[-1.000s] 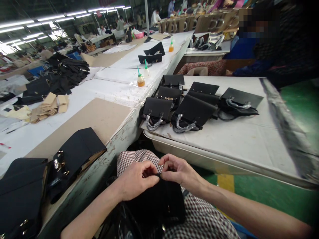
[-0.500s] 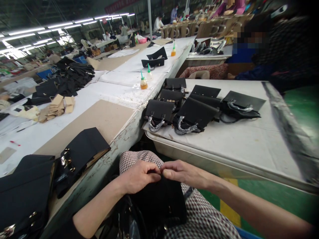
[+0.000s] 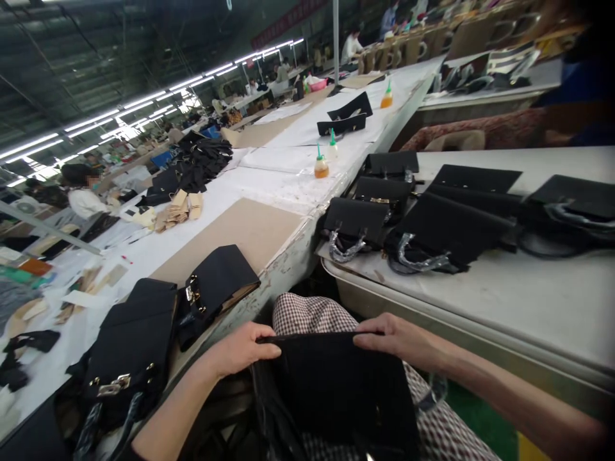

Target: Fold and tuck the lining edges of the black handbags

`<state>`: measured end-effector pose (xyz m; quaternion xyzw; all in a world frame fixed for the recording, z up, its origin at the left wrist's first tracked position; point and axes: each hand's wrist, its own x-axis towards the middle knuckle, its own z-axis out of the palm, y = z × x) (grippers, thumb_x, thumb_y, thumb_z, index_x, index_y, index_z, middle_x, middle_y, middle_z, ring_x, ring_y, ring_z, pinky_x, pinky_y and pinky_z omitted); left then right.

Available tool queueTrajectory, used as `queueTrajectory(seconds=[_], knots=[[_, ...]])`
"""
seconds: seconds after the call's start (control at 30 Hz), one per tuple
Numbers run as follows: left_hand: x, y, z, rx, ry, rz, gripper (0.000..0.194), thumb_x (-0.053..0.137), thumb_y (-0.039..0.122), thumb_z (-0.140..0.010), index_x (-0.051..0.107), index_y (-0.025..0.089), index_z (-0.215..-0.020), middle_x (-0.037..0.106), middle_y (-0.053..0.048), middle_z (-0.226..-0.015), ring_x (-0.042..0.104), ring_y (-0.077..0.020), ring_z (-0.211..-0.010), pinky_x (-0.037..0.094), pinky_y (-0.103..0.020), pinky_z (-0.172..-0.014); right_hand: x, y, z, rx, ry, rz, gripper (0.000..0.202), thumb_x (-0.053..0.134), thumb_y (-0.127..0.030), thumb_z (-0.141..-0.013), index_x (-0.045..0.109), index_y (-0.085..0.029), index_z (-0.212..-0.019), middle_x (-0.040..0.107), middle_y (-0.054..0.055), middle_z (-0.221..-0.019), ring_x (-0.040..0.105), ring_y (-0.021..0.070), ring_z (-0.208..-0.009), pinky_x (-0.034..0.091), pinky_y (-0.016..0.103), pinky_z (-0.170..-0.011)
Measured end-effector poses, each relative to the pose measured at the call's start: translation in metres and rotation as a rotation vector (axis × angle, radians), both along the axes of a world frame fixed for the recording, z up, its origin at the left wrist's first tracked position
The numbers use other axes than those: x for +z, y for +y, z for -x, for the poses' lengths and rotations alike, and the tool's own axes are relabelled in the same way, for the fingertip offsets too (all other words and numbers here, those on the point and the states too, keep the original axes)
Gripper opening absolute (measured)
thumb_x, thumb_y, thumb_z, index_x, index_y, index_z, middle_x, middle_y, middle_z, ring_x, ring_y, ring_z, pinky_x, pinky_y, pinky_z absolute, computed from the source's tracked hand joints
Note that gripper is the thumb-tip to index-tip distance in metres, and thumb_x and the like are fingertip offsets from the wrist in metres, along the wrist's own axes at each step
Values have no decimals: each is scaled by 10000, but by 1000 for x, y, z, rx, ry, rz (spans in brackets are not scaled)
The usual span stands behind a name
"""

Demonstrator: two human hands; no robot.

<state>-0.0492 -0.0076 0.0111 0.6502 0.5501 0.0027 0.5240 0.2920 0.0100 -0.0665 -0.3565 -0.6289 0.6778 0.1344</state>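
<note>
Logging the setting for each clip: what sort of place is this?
Most likely a handbag factory floor: long worktables with black handbags in batches, glue bottles, and other workers at further tables. The left hand and right hand hold a black bag.

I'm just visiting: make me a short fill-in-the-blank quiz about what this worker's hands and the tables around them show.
1. Both hands, left hand and right hand, hold the top edge of a ____ bag on the lap.
2. The small bottle on the long table holds ____ liquid.
3. The trousers have a ____ pattern.
4. The handles of the bags on the right-hand table are wrapped in ____.

Missing words: black; orange; checked; plastic
</note>
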Motion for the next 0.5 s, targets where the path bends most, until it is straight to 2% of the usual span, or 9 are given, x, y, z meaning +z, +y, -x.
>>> queueTrajectory(seconds=[0.1, 0.17, 0.2, 0.27, 0.33, 0.4, 0.5], knots=[[-3, -9, -2, 59, 13, -87, 257, 607, 372, -845, 713, 143, -899, 630, 2, -788, 549, -179, -754, 374, -242, -672, 6, 15, 4, 66, -194, -385, 294, 550, -412, -949, 728, -194, -865, 686, 56, -802, 641, 245, -769, 456, 301, -660], [-3, -13, -5, 79, 19, -128, 248, 625, 377, -834, 718, 151, -874, 625, 9, -771, 544, -179, -756, 369, -244, -677, 18, 22, 15, 94, -303, -659, 189, 566, -304, -931, 730, -211, -928, 694, 69, -858, 645, 265, -839, 464, 337, -745], [-3, -14, -5, 88, 15, -134, 245, 626, 377, -834, 722, 155, -872, 627, 11, -769, 544, -179, -754, 368, -244, -676, 25, 22, 25, 118, -319, -742, 169, 567, -267, -928, 722, -218, -975, 697, 70, -888, 646, 265, -857, 464, 347, -774], [-3, -16, -5, 100, -8, -137, 234, 621, 366, -838, 726, 163, -888, 642, 13, -791, 548, -177, -764, 373, -240, -684, 39, 20, 50, 188, -281, -802, 173, 584, -259, -936, 694, -228, -1067, 701, 61, -936, 652, 248, -863, 468, 334, -778], [-2, -20, -4, 107, -27, -155, 221, 622, 360, -841, 724, 172, -899, 647, 20, -810, 547, -172, -772, 372, -233, -683, 45, 13, 81, 231, -227, -803, 243, 659, -334, -919, 670, -239, -1143, 709, 53, -977, 661, 240, -883, 470, 305, -759], [-2, -24, -2, 115, -16, -187, 221, 620, 368, -847, 718, 172, -868, 620, 28, -767, 525, -160, -739, 352, -226, -646, 43, 5, 109, 221, -283, -814, 276, 714, -377, -886, 691, -241, -1124, 723, 48, -924, 668, 246, -851, 457, 293, -711], [-5, -33, 0, 147, 10, -222, 262, 598, 387, -864, 687, 157, -774, 519, 36, -654, 457, -136, -653, 300, -224, -578, 30, -3, 134, 172, -339, -824, 131, 681, -347, -912, 741, -249, -974, 704, 13, -776, 649, 215, -752, 403, 272, -646]])
